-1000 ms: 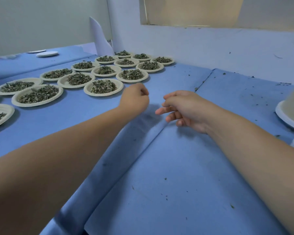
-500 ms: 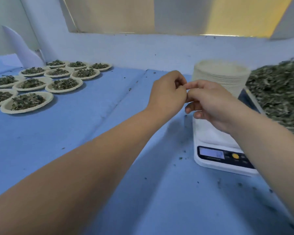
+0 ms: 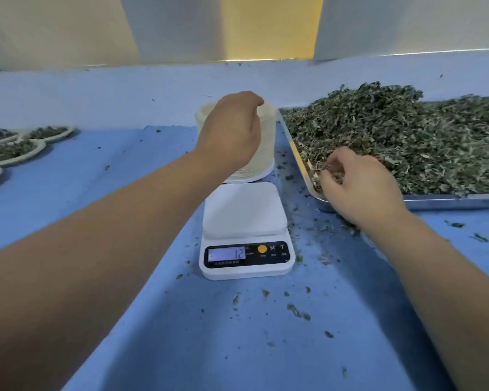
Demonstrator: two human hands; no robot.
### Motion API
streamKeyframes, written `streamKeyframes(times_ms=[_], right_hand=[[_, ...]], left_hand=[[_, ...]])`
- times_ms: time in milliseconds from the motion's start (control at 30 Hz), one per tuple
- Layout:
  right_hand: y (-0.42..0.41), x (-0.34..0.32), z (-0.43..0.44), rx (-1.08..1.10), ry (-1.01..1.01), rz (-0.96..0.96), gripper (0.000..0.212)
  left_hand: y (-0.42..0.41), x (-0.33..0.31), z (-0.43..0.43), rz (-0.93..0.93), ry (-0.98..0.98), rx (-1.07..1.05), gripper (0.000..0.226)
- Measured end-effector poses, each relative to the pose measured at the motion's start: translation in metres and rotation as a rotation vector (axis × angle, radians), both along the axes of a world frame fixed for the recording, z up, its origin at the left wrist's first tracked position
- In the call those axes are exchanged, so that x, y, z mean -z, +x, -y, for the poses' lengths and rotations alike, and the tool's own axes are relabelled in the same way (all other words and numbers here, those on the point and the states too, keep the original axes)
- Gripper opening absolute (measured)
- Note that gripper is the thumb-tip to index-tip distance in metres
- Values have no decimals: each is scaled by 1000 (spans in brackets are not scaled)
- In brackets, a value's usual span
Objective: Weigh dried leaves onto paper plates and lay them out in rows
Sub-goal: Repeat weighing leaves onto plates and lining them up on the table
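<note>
A white digital scale (image 3: 244, 213) stands mid-table with a bare platform; its display shows 12. Behind it rises a tall stack of paper plates (image 3: 266, 142). My left hand (image 3: 229, 131) reaches over the top of that stack, fingers curled down at the rim; whether it grips a plate is hidden. A metal tray (image 3: 446, 199) on the right holds a big heap of dried leaves (image 3: 393, 131). My right hand (image 3: 359, 184) lies at the tray's near left corner, fingers curled into the leaves. Filled plates (image 3: 14, 150) sit at the far left.
The table wears a blue cloth (image 3: 124, 170) scattered with leaf crumbs around the scale. A pale blue wall ledge (image 3: 124, 88) runs along the back, close behind the plate stack and tray.
The view swung right from the rows of filled plates to the scale and tray. My hands parted: the left rose onto the plate stack, the right dropped into the leaves.
</note>
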State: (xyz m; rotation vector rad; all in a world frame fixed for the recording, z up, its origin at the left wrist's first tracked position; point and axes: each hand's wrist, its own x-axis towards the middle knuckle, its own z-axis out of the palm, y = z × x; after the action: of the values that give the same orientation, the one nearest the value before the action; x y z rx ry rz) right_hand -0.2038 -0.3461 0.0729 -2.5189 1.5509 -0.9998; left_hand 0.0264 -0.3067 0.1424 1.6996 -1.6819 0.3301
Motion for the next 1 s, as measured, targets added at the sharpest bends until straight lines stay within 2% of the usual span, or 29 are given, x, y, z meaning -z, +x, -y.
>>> streamKeyframes(times_ms=[67,133,267,500,733,1000], right_hand=[[1,11,6,72,7,-232,41],[7,15,8,106,66,-333,51],[7,18,10,80,66,-311,57],[8,21,6,55,-1,-300,54],[8,24,4,50,-51,-306,54],[8,24,3,40,-41,-298,55]], left_hand=[[5,-3,10,106,121,-80,42],[8,-4,14,188,171,-122,41],[10,-13,20,377,213,-161,38],[0,-28,10,807,388,-250,16],[-2,-34,13,886,379,-218,14],[-1,-36,15,882,372,-185,19]])
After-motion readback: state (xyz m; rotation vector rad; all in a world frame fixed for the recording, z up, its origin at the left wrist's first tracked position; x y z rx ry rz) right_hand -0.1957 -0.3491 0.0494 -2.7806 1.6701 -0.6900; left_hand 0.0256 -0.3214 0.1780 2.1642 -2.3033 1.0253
